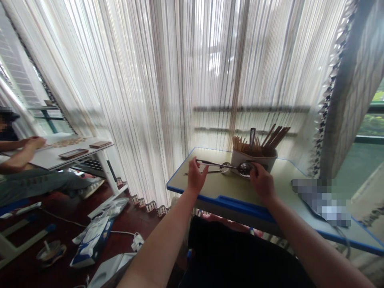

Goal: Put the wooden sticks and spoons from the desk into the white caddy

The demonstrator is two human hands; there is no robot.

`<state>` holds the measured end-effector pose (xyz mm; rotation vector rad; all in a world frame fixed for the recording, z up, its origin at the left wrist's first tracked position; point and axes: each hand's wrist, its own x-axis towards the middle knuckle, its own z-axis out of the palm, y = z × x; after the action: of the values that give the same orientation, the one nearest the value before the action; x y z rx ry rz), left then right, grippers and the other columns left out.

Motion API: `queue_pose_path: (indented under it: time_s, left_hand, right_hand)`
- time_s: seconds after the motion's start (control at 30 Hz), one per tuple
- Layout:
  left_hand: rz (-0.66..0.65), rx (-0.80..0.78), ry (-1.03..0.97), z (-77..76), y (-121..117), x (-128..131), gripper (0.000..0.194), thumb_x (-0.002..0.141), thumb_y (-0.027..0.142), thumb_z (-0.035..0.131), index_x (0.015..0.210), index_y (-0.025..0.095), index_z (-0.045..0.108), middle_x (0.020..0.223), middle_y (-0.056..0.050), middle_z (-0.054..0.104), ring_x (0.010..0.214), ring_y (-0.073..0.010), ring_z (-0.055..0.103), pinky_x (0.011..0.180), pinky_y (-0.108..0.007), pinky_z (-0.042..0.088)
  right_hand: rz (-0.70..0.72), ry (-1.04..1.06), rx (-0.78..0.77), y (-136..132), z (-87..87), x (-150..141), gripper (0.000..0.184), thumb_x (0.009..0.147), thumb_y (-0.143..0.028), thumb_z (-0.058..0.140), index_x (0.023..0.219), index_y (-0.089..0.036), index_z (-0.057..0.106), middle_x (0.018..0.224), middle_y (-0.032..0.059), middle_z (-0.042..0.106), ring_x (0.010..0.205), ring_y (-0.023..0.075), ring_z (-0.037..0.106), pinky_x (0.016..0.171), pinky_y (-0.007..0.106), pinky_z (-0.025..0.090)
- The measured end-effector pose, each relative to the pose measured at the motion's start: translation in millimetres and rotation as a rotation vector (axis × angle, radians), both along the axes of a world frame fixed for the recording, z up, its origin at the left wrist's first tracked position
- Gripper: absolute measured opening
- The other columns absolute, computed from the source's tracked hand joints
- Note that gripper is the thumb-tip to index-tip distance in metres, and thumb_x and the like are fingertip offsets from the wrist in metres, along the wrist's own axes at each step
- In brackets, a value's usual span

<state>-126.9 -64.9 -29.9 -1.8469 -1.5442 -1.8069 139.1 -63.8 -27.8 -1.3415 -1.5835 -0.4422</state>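
Observation:
A long-handled metal slotted spoon is held level above the desk between my two hands. My left hand has its fingers round the handle's end, with the thumb standing apart. The rim of the round head is pinched by my right hand. Just behind it, a second metal utensil with a round head lies on the desk, its thin handle pointing left. A light-coloured holder stands behind my right hand, packed with wooden chopsticks and one upright metal handle.
On the desk's right lies a blurred-out device with a cable. Sheer curtains hang behind the desk. At left, another person's hands work at a white table. Boxes, cables and a cup lie on the floor.

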Motion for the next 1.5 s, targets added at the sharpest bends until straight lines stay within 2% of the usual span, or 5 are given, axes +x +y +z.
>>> queue_pose_path:
  time_s: [0.23, 0.63, 0.87, 1.1, 1.5]
  left_hand:
    - [-0.151, 0.082, -0.174, 9.7, 3, 7, 0.061, 0.081, 0.033, 0.053, 0.132, 0.018, 0.024, 0.086, -0.004, 0.055, 0.069, -0.0114, 0.055, 0.072, -0.03, 0.05]
    - [-0.502, 0.168, -0.494, 113.5, 15, 31, 0.045, 0.075, 0.023, 0.059, 0.115, 0.019, 0.039, 0.082, 0.0, 0.057, 0.065, -0.0092, 0.06, 0.059, -0.024, 0.052]
    - [-0.564, 0.202, -0.44, 152.9, 31, 33, 0.041, 0.074, 0.026, 0.061, 0.11, 0.019, 0.044, 0.082, -0.001, 0.06, 0.065, -0.0107, 0.063, 0.052, -0.021, 0.054]
    - [-0.62, 0.223, -0.441, 162.0, 45, 47, 0.052, 0.077, 0.033, 0.059, 0.124, 0.022, 0.042, 0.099, -0.006, 0.063, 0.069, -0.0125, 0.065, 0.053, -0.024, 0.057]
    - [-0.528, 0.256, -0.412, 142.3, 56, 60, 0.053, 0.079, 0.04, 0.056, 0.125, 0.022, 0.038, 0.102, -0.007, 0.063, 0.061, -0.0107, 0.064, 0.044, -0.018, 0.052]
  right_hand:
    - [0.06, 0.048, 0.093, -1, 1.3, 0, 0.036, 0.084, -0.029, 0.039, 0.115, -0.016, 0.052, 0.099, 0.0117, 0.064, 0.082, 0.0235, 0.062, 0.072, 0.035, 0.048]
    - [0.093, 0.113, 0.12, -5, 6.1, 3, 0.042, 0.085, -0.037, 0.043, 0.121, -0.016, 0.048, 0.09, 0.0099, 0.065, 0.071, 0.019, 0.062, 0.067, 0.031, 0.05]
    - [0.036, 0.182, 0.295, 14, 50.1, 8, 0.042, 0.083, -0.04, 0.047, 0.116, -0.017, 0.053, 0.085, 0.0091, 0.06, 0.073, 0.0186, 0.056, 0.07, 0.033, 0.048]
    - [0.018, 0.081, 0.392, 39, 56.6, 23, 0.045, 0.086, -0.032, 0.042, 0.128, -0.016, 0.044, 0.085, 0.0104, 0.06, 0.085, 0.0221, 0.052, 0.078, 0.037, 0.047]
    - [-0.021, -0.037, 0.306, 42, 41.2, 33, 0.05, 0.085, -0.03, 0.045, 0.133, -0.018, 0.037, 0.1, 0.0114, 0.06, 0.1, 0.0235, 0.049, 0.088, 0.039, 0.039]
